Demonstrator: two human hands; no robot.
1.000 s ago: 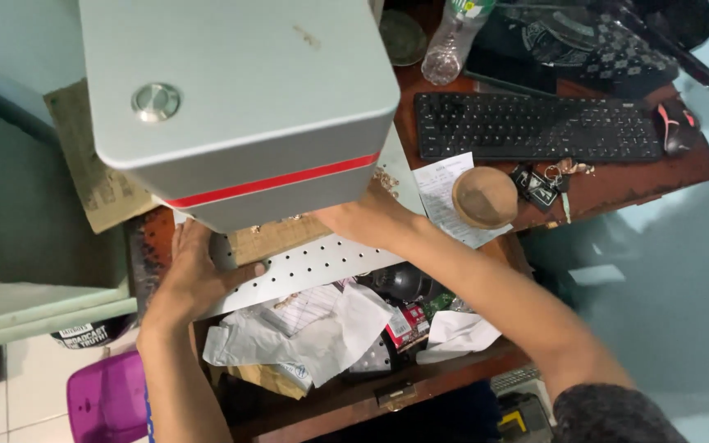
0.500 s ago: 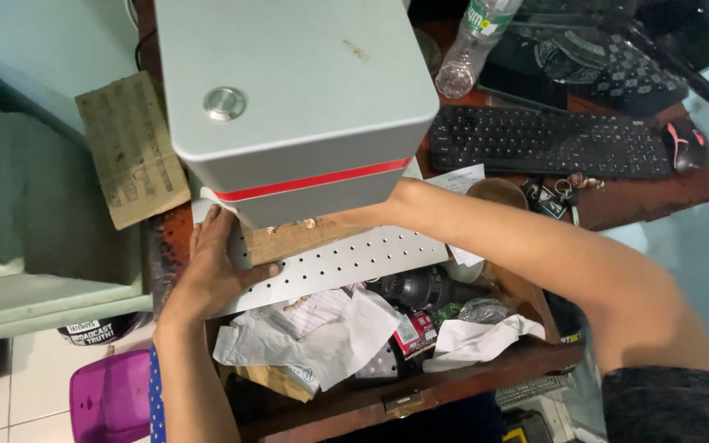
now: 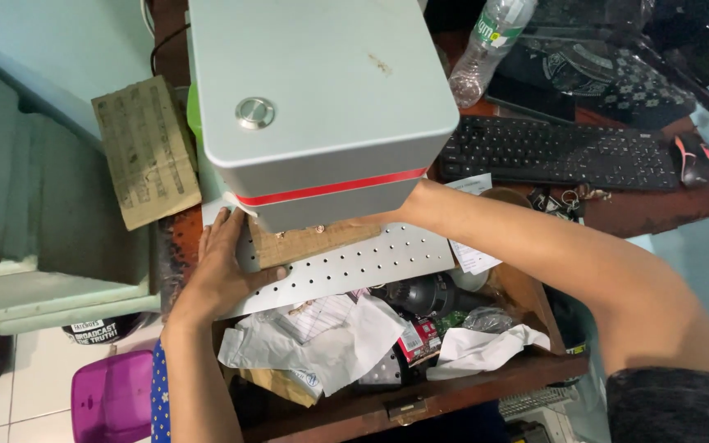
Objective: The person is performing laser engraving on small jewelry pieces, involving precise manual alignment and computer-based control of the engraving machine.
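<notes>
Presently the left hand lies flat, fingers released, on the stiff, thin perforated metal plate near the table's left edge, steadying a light, rigid wooden block; right-hand finger state cannot be told.

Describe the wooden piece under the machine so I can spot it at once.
Find the big grey box machine with the red stripe. Directly beneath its front edge, on the white perforated plate, lies the wooden block: flat, tan, rough-edged, the only wood on that plate.
</notes>
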